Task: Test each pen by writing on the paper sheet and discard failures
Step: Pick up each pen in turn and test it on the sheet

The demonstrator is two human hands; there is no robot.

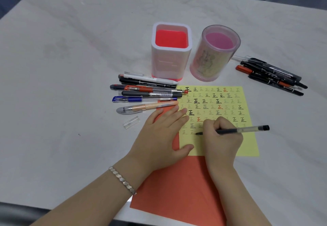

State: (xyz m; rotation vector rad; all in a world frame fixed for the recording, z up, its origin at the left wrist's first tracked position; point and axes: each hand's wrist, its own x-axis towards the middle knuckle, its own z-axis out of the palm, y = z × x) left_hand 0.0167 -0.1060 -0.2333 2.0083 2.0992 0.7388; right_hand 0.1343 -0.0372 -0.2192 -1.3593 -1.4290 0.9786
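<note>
A yellow paper sheet (pixel 228 142) covered with rows of written marks lies on an orange sheet (pixel 178 187). My right hand (pixel 221 139) grips a clear-barrelled black pen (pixel 247 130), its tip touching the yellow sheet at the lower left rows. My left hand (pixel 159 137) lies flat with straight fingers, pressing the left edge of the sheets. A clear pen cap (pixel 131 122) lies left of my left hand. Several pens (pixel 146 93) lie in a row left of the sheet. Another pile of dark pens (pixel 272 75) lies at the right.
Two pen holders stand behind the sheet: a square white one with a red inside (pixel 171 65) and a round clear pink one (pixel 212 63). The white table (pixel 70 66) spreads bare to the left and back. Its front edge runs near my forearms.
</note>
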